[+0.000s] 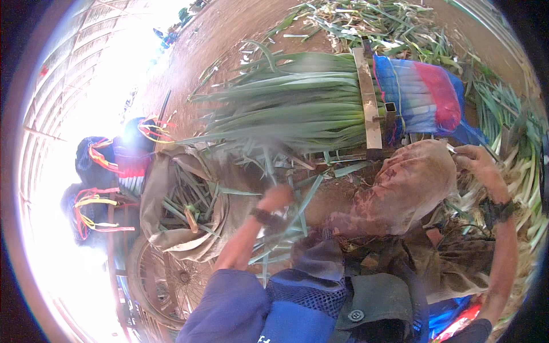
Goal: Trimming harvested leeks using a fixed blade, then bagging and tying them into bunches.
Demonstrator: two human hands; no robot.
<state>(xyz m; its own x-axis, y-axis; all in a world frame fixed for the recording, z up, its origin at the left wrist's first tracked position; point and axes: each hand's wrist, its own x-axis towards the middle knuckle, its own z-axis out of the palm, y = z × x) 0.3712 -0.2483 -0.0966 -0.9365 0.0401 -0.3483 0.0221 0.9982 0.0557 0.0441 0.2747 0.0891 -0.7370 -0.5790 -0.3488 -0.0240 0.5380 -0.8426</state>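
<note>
A thick bundle of green onions or leeks (297, 103) lies across a frame in front of me, leaves toward the left. A flat upright bar (367, 103) crosses it. Its white ends sit in a blue and red net bag (432, 94) on the right. My left hand (277, 198) is closed below the leaves, near loose cut leaf pieces (309, 206); what it grips is too blurred to tell. My right hand (481, 164) is beside my knee, near the net bag, its fingers bent around a small pale thing I cannot make out.
At the left stands an open sack (163, 206) with cut leaves inside, beside a spoked wheel (180, 280). Filled net bags with coloured ties (97, 160) stand beyond it. Loose onions (514, 148) are piled along the right, and trimmings (372, 23) cover the ground at the back.
</note>
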